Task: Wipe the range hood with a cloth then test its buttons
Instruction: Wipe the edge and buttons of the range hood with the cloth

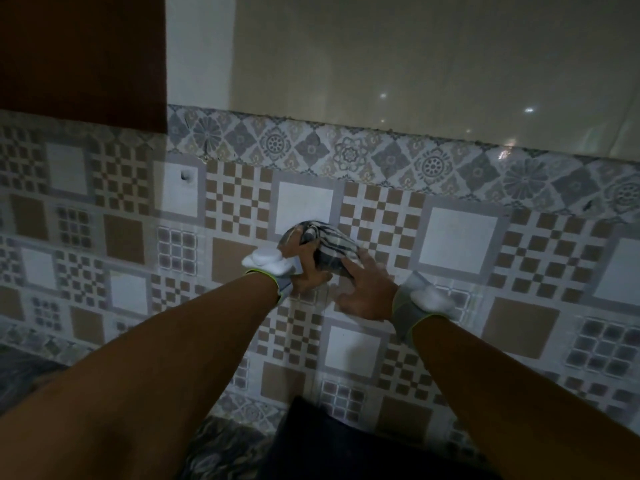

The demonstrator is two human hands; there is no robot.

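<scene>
At arm's length, the left hand [305,270] gripped a bunched, grey-and-white striped cloth [327,242] from its left. The right hand [367,294] touched its lower right edge with spread fingers. The bundle sat just above both, before the patterned tile wall [457,237].

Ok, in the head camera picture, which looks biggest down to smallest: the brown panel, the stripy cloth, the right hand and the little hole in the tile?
1. brown panel
2. stripy cloth and right hand: they look about alike, so I can't rank them
3. hole in the tile
</scene>
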